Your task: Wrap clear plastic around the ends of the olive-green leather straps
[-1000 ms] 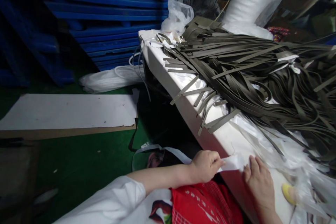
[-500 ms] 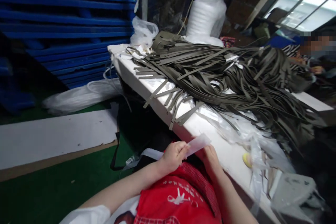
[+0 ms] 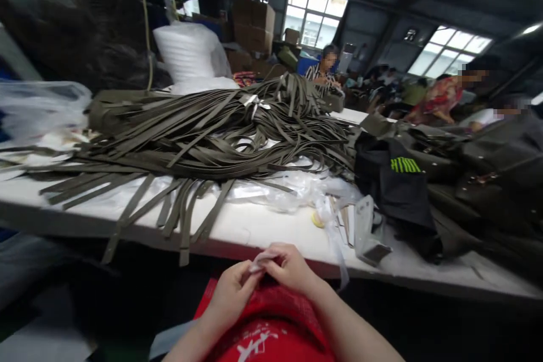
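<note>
Just above the red apron [image 3: 254,339], my left hand [image 3: 233,288] and my right hand [image 3: 288,268] meet in front of the table edge. Between their fingertips is a small whitish, translucent plastic strip [image 3: 261,260], bent and partly covered by the fingers. Both hands are closed on it. Beyond them, a large heap of dark olive straps [image 3: 203,153] lies across the white table [image 3: 237,226], some strap ends hanging over the front edge. A white tie [image 3: 257,103] binds part of the heap.
Right of the heap lie a grey-white plastic holder [image 3: 368,226], a yellow round item [image 3: 317,219] and a dark bag with green lettering [image 3: 394,181]. Clear plastic film [image 3: 297,192] spreads beneath the straps. White foam rolls [image 3: 186,54] stand behind. Several people sit or stand farther back.
The view has swung right, bringing the dark bag and more people into sight. The strip, earlier stretched flat between my hands, is now bent, and the hands are closer together.
</note>
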`<state>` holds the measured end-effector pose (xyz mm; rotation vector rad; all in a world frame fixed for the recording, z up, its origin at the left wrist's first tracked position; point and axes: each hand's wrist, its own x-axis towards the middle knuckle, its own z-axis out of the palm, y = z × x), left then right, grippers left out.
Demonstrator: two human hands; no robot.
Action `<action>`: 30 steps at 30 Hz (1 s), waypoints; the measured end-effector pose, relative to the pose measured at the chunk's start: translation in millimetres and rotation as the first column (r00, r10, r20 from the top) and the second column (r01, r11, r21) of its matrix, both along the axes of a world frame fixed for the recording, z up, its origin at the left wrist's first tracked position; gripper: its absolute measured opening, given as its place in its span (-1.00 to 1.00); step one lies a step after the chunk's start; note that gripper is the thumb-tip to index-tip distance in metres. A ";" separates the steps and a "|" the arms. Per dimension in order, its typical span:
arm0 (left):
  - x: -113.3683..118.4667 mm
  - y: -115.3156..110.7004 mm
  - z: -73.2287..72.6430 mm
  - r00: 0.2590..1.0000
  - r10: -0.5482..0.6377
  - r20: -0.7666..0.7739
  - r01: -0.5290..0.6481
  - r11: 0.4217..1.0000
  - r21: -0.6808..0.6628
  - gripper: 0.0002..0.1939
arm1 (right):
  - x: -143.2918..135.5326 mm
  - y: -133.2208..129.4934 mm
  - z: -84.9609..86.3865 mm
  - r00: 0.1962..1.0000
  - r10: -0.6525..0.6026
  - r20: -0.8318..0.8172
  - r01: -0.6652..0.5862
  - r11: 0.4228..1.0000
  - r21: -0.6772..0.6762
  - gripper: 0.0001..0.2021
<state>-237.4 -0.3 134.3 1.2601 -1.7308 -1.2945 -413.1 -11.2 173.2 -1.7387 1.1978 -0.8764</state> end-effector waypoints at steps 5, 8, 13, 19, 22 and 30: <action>-20.8 -11.1 -4.4 1.000 -0.012 0.027 0.011 1.000 0.024 -0.49 | -78.6 -16.8 -29.5 0.847 -0.448 -0.286 0.405 0.892 -0.199 -0.73; -25.7 -11.2 -12.6 1.000 -0.019 0.018 0.017 0.997 0.072 -0.47 | -128.6 -27.2 -52.1 0.686 -0.607 -0.402 0.500 0.794 -0.346 -0.65; -29.2 -8.1 -17.7 1.000 -0.023 0.004 0.023 0.996 0.081 -0.48 | -160.3 -31.7 -70.4 0.481 -0.609 -0.631 0.437 0.790 -0.429 -0.62; -25.0 -7.8 -5.9 0.999 0.016 -0.038 -0.011 0.990 0.142 -0.51 | -144.9 -31.0 -75.0 0.293 -0.660 -0.692 0.362 0.746 -0.559 -0.56; -22.8 -8.0 2.4 0.998 0.049 -0.038 -0.044 0.990 0.131 -0.55 | -142.9 -37.9 -71.1 0.256 -0.624 -0.739 0.355 0.771 -0.528 -0.58; -16.8 -5.8 8.8 0.981 0.123 -0.147 -0.117 0.992 0.049 -0.61 | -138.0 -41.2 -53.1 0.288 -0.522 -0.803 0.256 0.850 -0.461 -0.67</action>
